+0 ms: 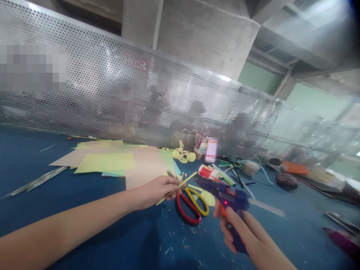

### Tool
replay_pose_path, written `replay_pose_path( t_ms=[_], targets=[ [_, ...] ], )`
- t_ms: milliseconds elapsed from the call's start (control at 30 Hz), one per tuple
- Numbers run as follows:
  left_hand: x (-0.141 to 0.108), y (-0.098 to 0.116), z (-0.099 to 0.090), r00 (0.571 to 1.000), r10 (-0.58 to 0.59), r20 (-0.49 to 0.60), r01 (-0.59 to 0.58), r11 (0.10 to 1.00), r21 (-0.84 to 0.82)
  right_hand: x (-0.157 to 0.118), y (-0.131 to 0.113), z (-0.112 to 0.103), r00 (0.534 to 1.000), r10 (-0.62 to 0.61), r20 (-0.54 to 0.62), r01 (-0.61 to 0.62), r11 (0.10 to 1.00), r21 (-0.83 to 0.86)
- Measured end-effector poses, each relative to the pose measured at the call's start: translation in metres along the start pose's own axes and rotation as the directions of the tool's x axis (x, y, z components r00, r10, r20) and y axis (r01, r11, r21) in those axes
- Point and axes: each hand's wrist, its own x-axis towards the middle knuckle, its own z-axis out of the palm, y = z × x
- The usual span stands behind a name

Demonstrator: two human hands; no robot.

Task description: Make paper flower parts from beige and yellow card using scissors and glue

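Observation:
My left hand (pixel 160 191) pinches thin yellow strips (pixel 188 180) between its fingers, above the blue table. My right hand (pixel 242 232) is wrapped round the handle of a blue glue gun (pixel 230 197) with an orange trigger and a lit red light. A clear glue stick (pixel 267 207) juts from the gun's back, and its nozzle points left toward the strips. Scissors with one red and one yellow handle (pixel 189 213) lie between the hands, their blades partly hidden by my left hand. A pale yellow round piece (pixel 207 198) lies behind the yellow handle.
Paper sheets (pixel 105 163) lie at the back left, near metal tweezers-like tools (pixel 39 182). Behind the glue gun are a red-and-white bottle (pixel 208 171), yellow paper shapes (pixel 184 154) and a cup of pens (pixel 199 150). A perforated metal screen (pixel 84 86) borders the table (pixel 112 240).

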Motion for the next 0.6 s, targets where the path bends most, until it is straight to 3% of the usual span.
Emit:
replay_pose_path(
  t_ms=[133,233,333,500,600],
  targets=[
    [0.001,0.0,-0.002,0.999,0.021,-0.032,-0.021,0.999,0.026,0.0,0.018,-0.04,0.985,-0.104,-0.136,0.064,0.96,-0.272],
    [0.0,0.002,-0.003,0.999,0.02,-0.046,-0.018,0.999,0.04,0.013,0.049,-0.077,0.907,-0.34,-0.25,0.115,0.768,-0.63],
    [-0.001,0.004,-0.002,0.998,0.023,-0.051,-0.02,0.998,0.061,0.031,0.088,-0.104,0.865,-0.409,-0.292,0.079,0.685,-0.725],
    [-0.003,0.005,-0.001,0.995,0.031,-0.09,-0.026,0.998,0.054,0.047,0.142,-0.127,0.907,-0.378,-0.183,0.055,0.54,-0.84],
    [-0.004,0.004,-0.001,0.993,0.049,-0.111,-0.043,0.997,0.062,0.047,0.136,-0.13,0.922,-0.37,-0.11,0.063,0.425,-0.903]
  ],
)
